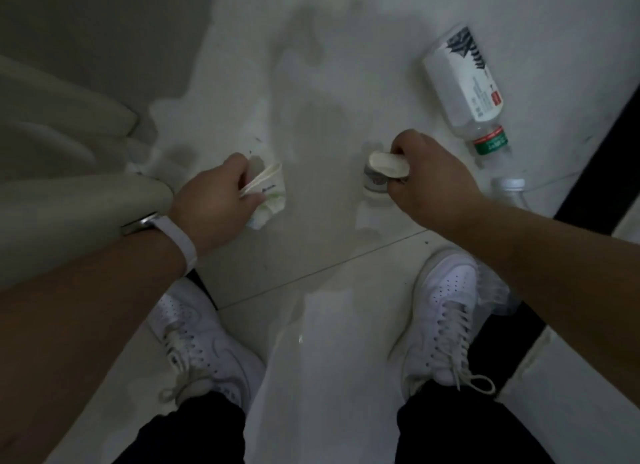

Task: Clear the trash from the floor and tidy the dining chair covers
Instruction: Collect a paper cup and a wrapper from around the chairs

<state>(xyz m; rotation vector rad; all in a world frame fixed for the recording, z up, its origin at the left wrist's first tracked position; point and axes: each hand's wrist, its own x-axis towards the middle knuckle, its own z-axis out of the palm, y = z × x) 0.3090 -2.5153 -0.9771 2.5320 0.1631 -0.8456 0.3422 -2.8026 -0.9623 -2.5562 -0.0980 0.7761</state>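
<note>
Home dining rm: tiled floor [311, 283], covered chair [69, 172].

Free to pass over bare floor [311, 124] at centre and top of frame; hemmed upper right by lying bottle [462, 82], right by second bottle [512, 192], left by draped chair cover [65, 158].

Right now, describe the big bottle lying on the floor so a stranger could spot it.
On the pale tiled floor, left of the black strip, a clear bottle lies on its side beyond the right hand. Unlike the white-capped bottle near it, it carries a big white label with black markings and a red-green neck band.
</note>
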